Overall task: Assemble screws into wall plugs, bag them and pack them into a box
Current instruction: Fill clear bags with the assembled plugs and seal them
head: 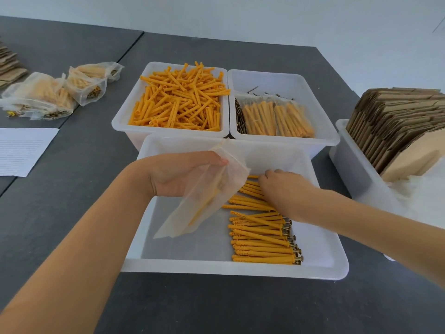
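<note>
Plugs w/ screws [262, 239] lie in rows in near tray [216, 270]: light, stiff, prob roll easily, so best taken mid-shaft in small bunches. Bag [207, 196] thin, floppy. L hand [183, 174] pinches bag mouth, holding it up. R hand [281, 186] curled over the rows' far end, fingers hidden, can't tell if it's got any.

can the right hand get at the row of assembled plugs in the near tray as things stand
Probably yes: the right hand already rests on the orange wall plugs with screws in the open white plastic tray, nothing covering them.
</note>
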